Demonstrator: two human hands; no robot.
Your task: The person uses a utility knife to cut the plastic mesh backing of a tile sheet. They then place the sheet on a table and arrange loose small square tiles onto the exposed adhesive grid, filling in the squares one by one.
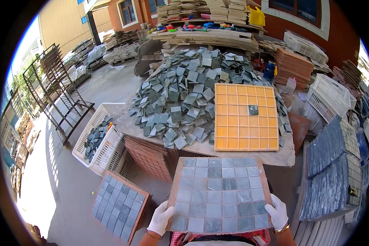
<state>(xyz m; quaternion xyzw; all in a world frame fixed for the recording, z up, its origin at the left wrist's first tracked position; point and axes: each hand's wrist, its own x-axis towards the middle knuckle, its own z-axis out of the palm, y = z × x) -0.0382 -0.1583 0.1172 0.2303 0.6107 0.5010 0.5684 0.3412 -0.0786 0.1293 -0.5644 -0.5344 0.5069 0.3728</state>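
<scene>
In white gloves, my left hand [160, 219] and my right hand [277, 212] grip opposite sides of a reddish-brown grid tray [175, 180], thumbs over its edges. Rows of square grey-green stone tiles [221, 184] fill this tray, which is held in front of my body. Beyond it, a yellow-orange grid tray [233, 131] rests on the worktable, tilted against the tile heap. One dark green tile [253, 110] lies in it; its other visible cells hold no tile. A large heap of loose stone tiles [180, 98] covers much of the table behind.
Left of the table [287, 158] stand a white crate [80, 153] of tile pieces and a stack of brown trays [149, 158]. Another tile-filled tray [119, 205] sits low at left. Stacked tile sheets [326, 192] rise at right. A metal rack [55, 94] stands farther left.
</scene>
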